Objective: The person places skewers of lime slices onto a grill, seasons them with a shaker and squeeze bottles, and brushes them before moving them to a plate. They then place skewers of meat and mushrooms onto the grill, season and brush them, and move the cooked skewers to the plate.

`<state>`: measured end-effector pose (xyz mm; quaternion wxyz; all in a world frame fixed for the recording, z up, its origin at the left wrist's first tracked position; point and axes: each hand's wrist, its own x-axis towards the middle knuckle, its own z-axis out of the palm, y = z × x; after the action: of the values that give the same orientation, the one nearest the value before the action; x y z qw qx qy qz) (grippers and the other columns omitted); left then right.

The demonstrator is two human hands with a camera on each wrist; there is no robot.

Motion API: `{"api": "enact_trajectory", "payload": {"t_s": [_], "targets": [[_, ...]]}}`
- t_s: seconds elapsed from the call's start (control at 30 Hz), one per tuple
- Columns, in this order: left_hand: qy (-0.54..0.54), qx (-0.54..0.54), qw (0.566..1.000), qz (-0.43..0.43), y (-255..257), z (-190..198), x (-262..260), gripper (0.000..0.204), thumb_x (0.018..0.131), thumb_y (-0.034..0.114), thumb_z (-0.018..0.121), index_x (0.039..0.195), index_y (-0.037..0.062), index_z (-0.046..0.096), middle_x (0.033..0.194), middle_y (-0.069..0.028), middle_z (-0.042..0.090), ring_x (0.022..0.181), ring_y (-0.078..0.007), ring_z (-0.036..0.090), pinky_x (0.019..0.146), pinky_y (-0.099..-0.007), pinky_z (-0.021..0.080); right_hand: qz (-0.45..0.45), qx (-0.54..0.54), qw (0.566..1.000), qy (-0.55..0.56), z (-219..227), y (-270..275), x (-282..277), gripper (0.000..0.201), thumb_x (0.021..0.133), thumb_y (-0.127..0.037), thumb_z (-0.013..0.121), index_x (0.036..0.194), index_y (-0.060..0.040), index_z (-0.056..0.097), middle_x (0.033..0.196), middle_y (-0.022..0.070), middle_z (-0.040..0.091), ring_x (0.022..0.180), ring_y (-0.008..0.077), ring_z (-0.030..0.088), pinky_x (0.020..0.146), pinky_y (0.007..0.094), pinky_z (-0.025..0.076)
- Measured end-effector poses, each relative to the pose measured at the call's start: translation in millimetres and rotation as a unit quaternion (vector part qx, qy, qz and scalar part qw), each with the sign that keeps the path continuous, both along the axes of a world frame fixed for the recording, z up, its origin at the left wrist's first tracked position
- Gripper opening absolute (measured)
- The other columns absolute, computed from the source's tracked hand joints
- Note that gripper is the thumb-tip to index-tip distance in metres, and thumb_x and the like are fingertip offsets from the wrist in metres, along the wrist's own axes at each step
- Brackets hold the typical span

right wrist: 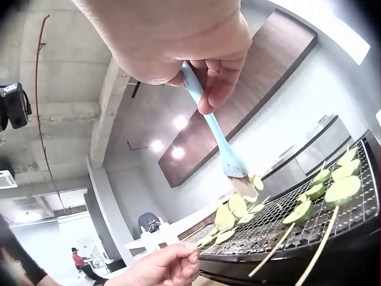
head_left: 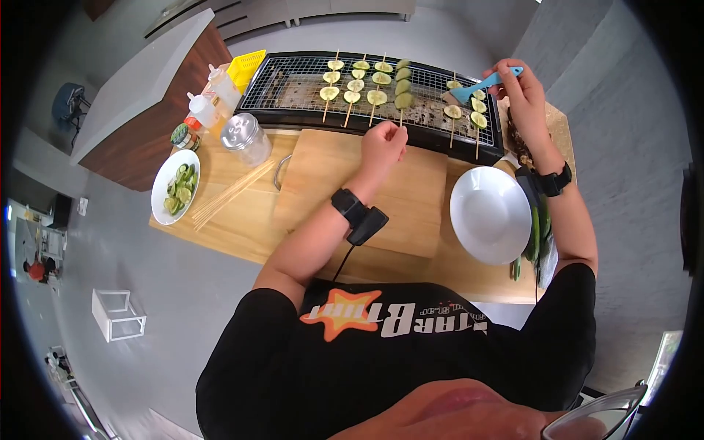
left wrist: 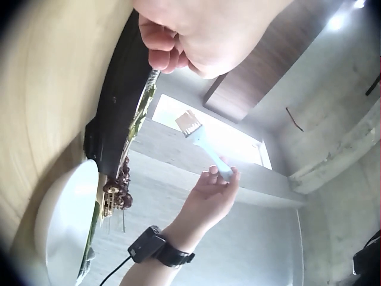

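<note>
My left hand (head_left: 383, 150) pinches the near end of a wooden skewer threaded with green vegetable slices (head_left: 403, 86), which look blurred over the grill (head_left: 287, 67). From the right hand (head_left: 522, 103) a light blue basting brush (right wrist: 219, 137) points down and leftward; the fingers curl around its handle. Its bristles (right wrist: 244, 186) hang above the grill's right part in the head view. Several more skewers of round slices (head_left: 354, 85) lie across the wire mesh, three left of the held one and two right of it.
A wooden cutting board (head_left: 323, 198) lies before the grill, with a white bowl (head_left: 490, 213) to its right. On the left are loose sticks (head_left: 233, 194), a plate of slices (head_left: 163, 192), a metal-topped jar (head_left: 253, 143), squeeze bottles (head_left: 203, 110) and a yellow basket (head_left: 248, 67).
</note>
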<state>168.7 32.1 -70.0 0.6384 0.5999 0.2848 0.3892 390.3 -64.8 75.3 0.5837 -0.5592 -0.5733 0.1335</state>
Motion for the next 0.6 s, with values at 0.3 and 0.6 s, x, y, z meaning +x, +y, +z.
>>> {"api": "enact_trajectory", "payload": {"t_s": [0.3,0.6], "targets": [[0.035,0.056,0.998,0.010,0.1,-17.8,4.6,0.025,0.090,0.022,0.061,0.072,0.0046,0.056,0.058,0.0004,0.056,0.049,-0.0052,0.050,0.045,-0.0210,0.038,-0.003,0.009,0.997,-0.073,-33.0,79.9,-0.2,0.022,0.098,-0.022,0.050,0.104,-0.0012,0.055,0.096,0.0069,0.067,0.083,0.0124,0.063,0.075,0.0257,0.050],[0.010,0.007,1.000,-0.010,2.7,-22.6,1.0,0.025,0.091,0.024,0.059,0.077,0.0041,0.056,0.060,-0.0011,0.056,0.049,-0.0065,0.049,0.046,-0.0215,0.039,-0.013,0.012,0.997,-0.077,-37.1,91.6,-15.3,0.020,0.097,-0.019,0.049,0.104,-0.0008,0.053,0.093,0.0099,0.067,0.079,0.0140,0.062,0.073,0.0271,0.050]]}}
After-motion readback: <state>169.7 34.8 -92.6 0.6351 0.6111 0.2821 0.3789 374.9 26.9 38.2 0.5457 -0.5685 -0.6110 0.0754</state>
